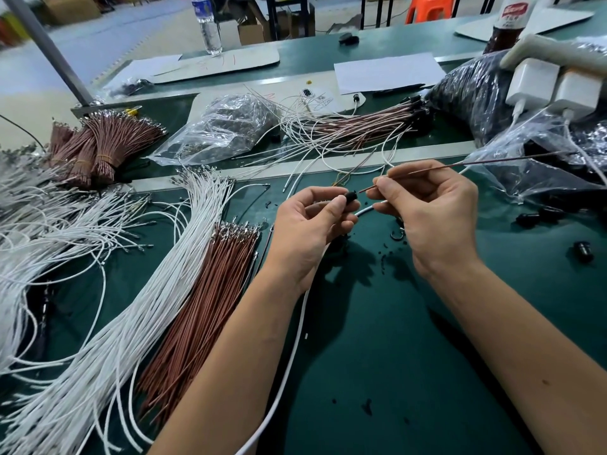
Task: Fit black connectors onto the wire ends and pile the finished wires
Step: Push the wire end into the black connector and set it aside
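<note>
Black connector [352, 196] pinched in left hand [305, 224], right hand [430, 211] pinching brown wire [460, 165] just short of it — we judge fitting unfinished, finished pile [368, 126] small, loose wires [197, 284] plenty.

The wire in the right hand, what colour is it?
Reddish brown wire, pinched in the right hand; head view.

— What does the place look like?
— A green-topped table [410, 372], with a pale grey floor [108, 34] beyond it.
— Any furniture?
— An orange plastic stool [428, 8] far back, cardboard boxes [251, 32] on the floor, a grey slanted post [49, 50] at left.
</note>
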The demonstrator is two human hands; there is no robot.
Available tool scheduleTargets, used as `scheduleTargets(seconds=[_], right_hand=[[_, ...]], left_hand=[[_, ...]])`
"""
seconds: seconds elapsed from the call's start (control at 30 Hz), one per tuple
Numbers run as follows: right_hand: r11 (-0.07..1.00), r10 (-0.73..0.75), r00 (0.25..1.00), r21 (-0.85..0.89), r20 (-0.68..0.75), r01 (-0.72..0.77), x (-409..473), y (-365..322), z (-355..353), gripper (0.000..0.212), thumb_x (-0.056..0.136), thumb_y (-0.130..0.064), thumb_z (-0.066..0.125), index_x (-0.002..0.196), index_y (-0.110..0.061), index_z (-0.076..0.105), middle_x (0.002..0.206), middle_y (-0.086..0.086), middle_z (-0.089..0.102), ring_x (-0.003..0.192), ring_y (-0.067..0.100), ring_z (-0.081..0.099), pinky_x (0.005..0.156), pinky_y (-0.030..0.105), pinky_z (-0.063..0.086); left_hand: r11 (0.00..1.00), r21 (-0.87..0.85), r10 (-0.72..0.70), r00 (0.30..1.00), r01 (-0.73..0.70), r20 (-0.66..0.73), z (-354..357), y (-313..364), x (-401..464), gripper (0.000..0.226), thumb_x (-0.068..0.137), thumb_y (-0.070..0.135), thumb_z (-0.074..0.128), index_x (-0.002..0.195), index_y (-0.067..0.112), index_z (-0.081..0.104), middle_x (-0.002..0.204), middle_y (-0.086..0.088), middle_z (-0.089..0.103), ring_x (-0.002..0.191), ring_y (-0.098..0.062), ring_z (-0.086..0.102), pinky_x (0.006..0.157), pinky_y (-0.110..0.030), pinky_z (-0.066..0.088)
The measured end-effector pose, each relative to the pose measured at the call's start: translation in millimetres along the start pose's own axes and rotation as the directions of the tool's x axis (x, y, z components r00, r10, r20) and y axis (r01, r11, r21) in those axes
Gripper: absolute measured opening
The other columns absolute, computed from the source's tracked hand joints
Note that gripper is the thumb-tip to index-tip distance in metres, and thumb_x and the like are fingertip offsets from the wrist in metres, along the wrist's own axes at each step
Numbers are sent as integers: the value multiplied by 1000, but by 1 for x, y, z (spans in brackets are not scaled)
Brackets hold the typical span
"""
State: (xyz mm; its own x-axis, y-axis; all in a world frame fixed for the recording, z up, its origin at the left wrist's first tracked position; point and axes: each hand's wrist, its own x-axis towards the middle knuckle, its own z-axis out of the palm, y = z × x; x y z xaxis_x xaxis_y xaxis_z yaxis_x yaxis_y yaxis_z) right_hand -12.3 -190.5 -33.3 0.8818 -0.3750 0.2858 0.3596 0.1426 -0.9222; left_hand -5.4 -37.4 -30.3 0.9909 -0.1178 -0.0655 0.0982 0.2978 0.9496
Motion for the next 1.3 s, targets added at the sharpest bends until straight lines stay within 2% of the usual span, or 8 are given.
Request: scheduleTargets(seconds=[0.27, 0.53, 0.7, 0.8, 1.0, 1.13, 1.2, 1.3], right_hand=[[992, 94, 993, -85, 72, -88, -4, 1, 2, 13, 85, -3, 81, 84, -13, 73, 76, 7, 77, 70, 21, 77, 52, 23, 54], [954, 286, 947, -132, 147, -268, 1, -6, -2, 10, 83, -17, 83, 75, -18, 79, 70, -3, 73, 61, 6, 60, 49, 16, 44], [961, 273, 917, -113, 291, -251, -2, -7, -1, 22, 78, -35, 80, 92, -18, 80, 75, 0, 72, 65, 9, 61, 50, 19, 44], [957, 209, 924, -262, 321, -126, -2, -4, -2, 22, 86, -38, 78, 95, -17, 78, 79, 6, 74, 68, 10, 60, 49, 25, 49], [958, 196, 917, -268, 349, -103, -5, -2, -1, 23, 81, -21, 86, 99, -11, 77, 73, 7, 77, 57, 12, 65, 51, 22, 52], [966, 168, 920, -243, 353, -84, -4, -5, -2, 26, 82, -6, 85, 105, -12, 73, 73, 9, 77, 57, 13, 67, 52, 24, 54], [945, 246, 849, -311, 468, -103, -2, -10, -5, 21, 83, -3, 83, 99, -14, 75, 74, 9, 77, 59, 14, 68, 51, 23, 53], [887, 423, 596, -447, 683, -117, -1, -19, -13, 12, 85, -2, 81, 89, -13, 78, 75, 11, 76, 63, 18, 70, 47, 24, 51]], left_hand=[[997, 68, 24, 1000, -25, 20, 0, -2, 0, 10, 96, -1, 64, 105, 0, 68, 85, -12, 75, 67, -15, 69, 66, -21, 57], [948, 299, 82, 991, -110, 103, 3, -2, -5, 11, 84, 2, 78, 91, 0, 70, 85, -18, 76, 73, -18, 65, 69, -30, 52], [989, 140, 50, 998, -56, 44, 5, 0, -5, 20, 83, 0, 78, 98, 3, 65, 84, -16, 74, 67, -15, 67, 64, -24, 54], [997, 60, 54, 998, -53, -20, 2, 4, -3, 18, 85, -1, 76, 102, 3, 69, 88, -13, 74, 70, -16, 69, 68, -25, 56], [999, -42, 16, 998, -19, -69, 0, 4, -2, 12, 84, -3, 74, 86, 9, 73, 82, -10, 74, 71, -20, 66, 73, -28, 56], [979, -202, -28, 997, 12, -72, -4, 10, 1, 11, 81, 0, 75, 85, 10, 73, 86, -10, 74, 67, -16, 66, 64, -21, 55], [955, -295, -29, 990, -13, -138, -14, 16, 4, 12, 81, 2, 74, 89, 10, 72, 86, -8, 75, 68, -14, 69, 61, -19, 55], [935, -352, -35, 980, -38, -197, -25, 22, 8, 11, 86, 1, 71, 91, 10, 71, 84, -7, 76, 70, -16, 71, 60, -19, 55]])
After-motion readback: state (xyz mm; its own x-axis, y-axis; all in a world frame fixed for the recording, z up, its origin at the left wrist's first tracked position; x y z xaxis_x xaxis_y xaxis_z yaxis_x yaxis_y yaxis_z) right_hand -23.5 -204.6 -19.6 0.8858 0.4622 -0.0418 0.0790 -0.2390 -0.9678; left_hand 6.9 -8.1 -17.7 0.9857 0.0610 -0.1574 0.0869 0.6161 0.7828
